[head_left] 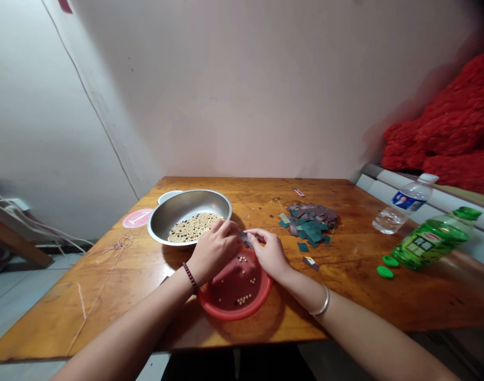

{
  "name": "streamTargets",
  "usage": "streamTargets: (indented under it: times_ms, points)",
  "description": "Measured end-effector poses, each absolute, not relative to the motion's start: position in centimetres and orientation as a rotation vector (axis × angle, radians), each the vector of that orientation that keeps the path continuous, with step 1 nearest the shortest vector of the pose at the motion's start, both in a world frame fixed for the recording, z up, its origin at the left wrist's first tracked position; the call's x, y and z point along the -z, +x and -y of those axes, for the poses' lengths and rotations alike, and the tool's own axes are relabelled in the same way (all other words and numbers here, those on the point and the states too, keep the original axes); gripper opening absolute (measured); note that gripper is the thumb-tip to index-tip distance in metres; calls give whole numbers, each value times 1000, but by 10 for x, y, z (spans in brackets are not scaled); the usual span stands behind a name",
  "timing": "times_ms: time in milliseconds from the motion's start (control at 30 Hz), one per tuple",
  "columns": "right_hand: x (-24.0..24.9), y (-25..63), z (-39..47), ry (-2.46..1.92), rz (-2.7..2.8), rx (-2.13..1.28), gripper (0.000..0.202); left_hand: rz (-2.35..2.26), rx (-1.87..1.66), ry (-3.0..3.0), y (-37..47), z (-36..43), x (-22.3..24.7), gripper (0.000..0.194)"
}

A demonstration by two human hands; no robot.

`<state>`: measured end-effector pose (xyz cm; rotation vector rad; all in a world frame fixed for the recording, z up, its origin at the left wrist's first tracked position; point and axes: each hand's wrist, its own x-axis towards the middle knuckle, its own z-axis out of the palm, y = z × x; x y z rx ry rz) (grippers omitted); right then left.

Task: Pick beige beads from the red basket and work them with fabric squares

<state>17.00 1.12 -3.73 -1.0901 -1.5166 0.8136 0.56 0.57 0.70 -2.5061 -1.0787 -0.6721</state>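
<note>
Patch (247,240), one, small, dark: in the middle of the frame, between our hands, above the far rim of the red basket.
Right hand (271,253): thumb and forefinger drawn narrow, pinching the patch by its right side.
Left hand (218,244): fingers bent at the patch's left side, fingertips hidden; whether they pinch it, we cannot tell.
Basket (234,315), red, mesh: lower middle, below both hands; a few loose beans (244,300) scattered inside.
Bowl (158,225), metal: left of centre, with many pale and dark beans (194,227) inside.
Pile of patches (311,225), green and brownish: right of centre, spread on the table (369,307).
Bottles, two: clear (404,205) and green (432,241), right side of the frame, both tilted in our view.
String (115,248), pale, tangled: left side of the table.
Step in hand, as we judge it: working one patch with the fingertips. The next move calls, we think, for a light, steady pinch and close alignment of both hands over the basket.
</note>
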Motion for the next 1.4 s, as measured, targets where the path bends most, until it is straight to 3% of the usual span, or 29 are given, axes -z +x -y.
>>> streamTargets:
  times_ms: [700, 1000, 1300, 1400]
  points:
    - [38, 170, -13, -1039, 1463, -842, 26, 988, 801, -2362, 6, -3, -9, 11]
    - [42, 204, -62, -1232, 1113, -968, 42, 1060, 865, -2228, 2, -3, -11, 14]
    - [59, 197, -71, -1220, 1492, -1218, 34, 1136, 893, -2205, -2, -8, -7, 12]
    - [55, 205, -73, -1394, 1708, -942, 35, 1131, 898, -2195, -3, -8, -8, 12]
